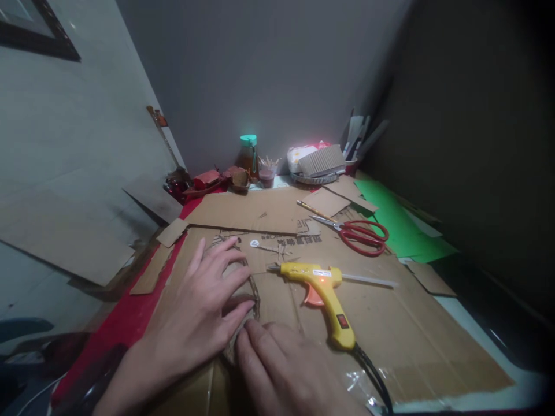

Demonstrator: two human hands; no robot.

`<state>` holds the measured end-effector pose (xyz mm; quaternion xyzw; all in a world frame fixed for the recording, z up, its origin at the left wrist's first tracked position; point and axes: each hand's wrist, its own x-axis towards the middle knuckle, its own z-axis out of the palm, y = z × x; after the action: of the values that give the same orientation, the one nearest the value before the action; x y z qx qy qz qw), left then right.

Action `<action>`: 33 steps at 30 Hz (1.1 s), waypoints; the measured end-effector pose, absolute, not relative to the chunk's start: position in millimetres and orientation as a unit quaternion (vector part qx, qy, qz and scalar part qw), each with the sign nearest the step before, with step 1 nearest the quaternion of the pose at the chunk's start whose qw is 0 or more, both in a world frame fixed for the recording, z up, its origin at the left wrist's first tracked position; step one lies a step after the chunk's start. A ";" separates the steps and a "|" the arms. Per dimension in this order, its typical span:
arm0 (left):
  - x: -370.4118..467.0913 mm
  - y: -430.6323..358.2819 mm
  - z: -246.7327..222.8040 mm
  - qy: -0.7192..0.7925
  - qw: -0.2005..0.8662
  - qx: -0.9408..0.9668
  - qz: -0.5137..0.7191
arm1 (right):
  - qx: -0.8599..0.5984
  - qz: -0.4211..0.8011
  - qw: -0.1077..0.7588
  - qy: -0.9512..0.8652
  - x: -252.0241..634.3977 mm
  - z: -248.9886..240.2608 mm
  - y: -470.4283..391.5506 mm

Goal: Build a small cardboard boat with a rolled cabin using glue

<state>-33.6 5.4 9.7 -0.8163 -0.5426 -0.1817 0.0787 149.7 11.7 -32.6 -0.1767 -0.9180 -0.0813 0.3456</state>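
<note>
My left hand [203,306] lies with spread fingers over a small cardboard piece [246,267] edged with a dark twisted strip. The fingertips of my right hand [281,364] are pressed together at the near end of that piece; what they hold, if anything, is hidden. Right of my hands, a yellow glue gun [316,277] rests on its side on the big cardboard sheet [399,335], its nozzle toward my left hand and a clear glue stick in its back. Red-handled scissors [364,237] lie beyond the gun, beside a pencil [316,211].
Cardboard strips [251,211] cross the far part of the sheet. Behind them stand a bottle with a turquoise lid [248,156], a cup of small sticks [267,173] and a foil tray [316,178]. Green paper [399,225] lies at right; the gun's black cable [375,375] runs toward the near edge.
</note>
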 end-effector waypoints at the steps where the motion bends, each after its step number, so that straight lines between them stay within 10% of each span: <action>1: -32.9 5.1 10.1 -0.546 0.076 -0.815 -0.179 | -0.180 -0.081 0.349 -0.916 148.9 -33.4 11.7; 25: -34.3 1.5 7.0 -0.567 0.076 -0.797 -0.193 | -0.224 -0.115 0.419 -0.872 138.0 -43.7 3.0; 33: -64.4 -18.0 7.9 -0.633 -0.187 -0.604 -0.446 | -0.327 -0.081 0.509 -0.792 113.0 -79.1 -2.7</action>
<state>-64.4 -18.0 7.9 -0.6039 -0.6333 -0.4463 -0.1874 113.0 -2.7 -79.1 -0.3269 -0.7919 -0.0811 0.5094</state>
